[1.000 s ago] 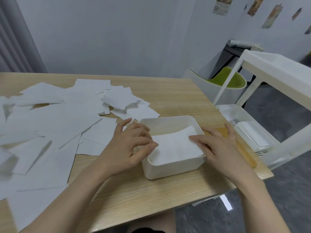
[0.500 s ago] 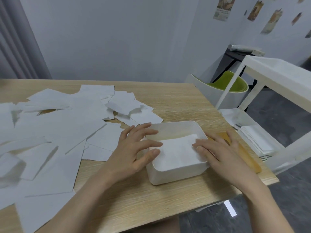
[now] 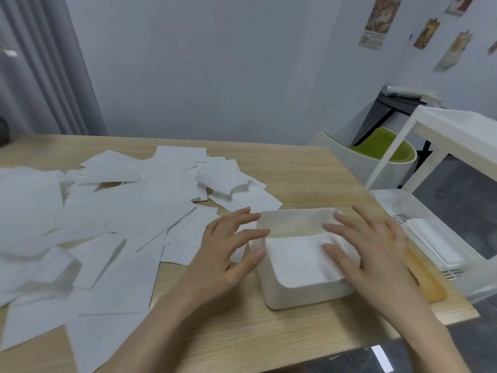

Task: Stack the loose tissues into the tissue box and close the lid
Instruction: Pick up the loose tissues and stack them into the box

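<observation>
A white tissue box (image 3: 304,294) stands open on the wooden table (image 3: 295,170) near its right front corner. A folded white tissue (image 3: 295,257) lies flat inside it. My left hand (image 3: 228,251) hovers at the box's left rim with straight, spread fingers, holding nothing. My right hand (image 3: 368,246) lies over the box's right side, its fingertips touching the tissue. Several loose tissues (image 3: 107,211) lie scattered over the left half of the table. A yellowish wooden lid (image 3: 427,278) lies right of the box, partly under my right hand.
A white shelf cart (image 3: 443,238) stands just off the table's right edge, with white sheets in its lower tray. A green and white chair (image 3: 376,152) sits behind it. Grey curtain hangs at the far left.
My left hand has uncurled and drawn back from the box interior to its left rim. My right hand has slid further onto the tissue. The camera tilted up a little.
</observation>
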A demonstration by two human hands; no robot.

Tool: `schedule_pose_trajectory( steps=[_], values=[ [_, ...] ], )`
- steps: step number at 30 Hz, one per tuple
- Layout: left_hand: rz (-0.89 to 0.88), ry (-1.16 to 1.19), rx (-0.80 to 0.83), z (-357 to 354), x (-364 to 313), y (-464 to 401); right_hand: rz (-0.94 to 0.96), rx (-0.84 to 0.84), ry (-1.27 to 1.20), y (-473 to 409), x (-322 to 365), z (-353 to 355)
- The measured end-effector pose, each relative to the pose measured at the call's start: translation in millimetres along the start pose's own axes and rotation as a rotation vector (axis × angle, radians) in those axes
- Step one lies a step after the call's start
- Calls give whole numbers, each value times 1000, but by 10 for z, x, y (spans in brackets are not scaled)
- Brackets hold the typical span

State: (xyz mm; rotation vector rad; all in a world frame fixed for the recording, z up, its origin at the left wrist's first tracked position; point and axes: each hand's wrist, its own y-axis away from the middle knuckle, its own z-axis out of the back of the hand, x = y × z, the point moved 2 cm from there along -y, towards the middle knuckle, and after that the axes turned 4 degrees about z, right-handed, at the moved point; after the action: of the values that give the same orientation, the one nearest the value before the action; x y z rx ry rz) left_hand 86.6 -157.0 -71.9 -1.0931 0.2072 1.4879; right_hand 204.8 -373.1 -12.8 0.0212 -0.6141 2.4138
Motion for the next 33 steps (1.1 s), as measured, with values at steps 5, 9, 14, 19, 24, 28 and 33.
schedule_pose_trajectory(
  steps=[5,9,14,19,24,28,33],
  values=[
    [103,-8,-89,255,175,191,46,-63,-203,-110,412,-84],
    [241,41,-175,536,379,374,102,-48,-332,-192,763,-212],
    [286,-18,-268,861,588,586,191,-8,-363,-269,1206,-416],
    [312,-187,-325,1051,779,721,187,128,-451,-345,1547,-758],
    [410,-273,-363,1064,933,828,114,255,-496,-439,1755,-1116],
    [444,-251,-365,1049,971,841,38,289,-557,-580,1846,-1338],
    [423,-245,-411,1042,1031,851,-111,323,-517,-818,1850,-1589]
  ],
)
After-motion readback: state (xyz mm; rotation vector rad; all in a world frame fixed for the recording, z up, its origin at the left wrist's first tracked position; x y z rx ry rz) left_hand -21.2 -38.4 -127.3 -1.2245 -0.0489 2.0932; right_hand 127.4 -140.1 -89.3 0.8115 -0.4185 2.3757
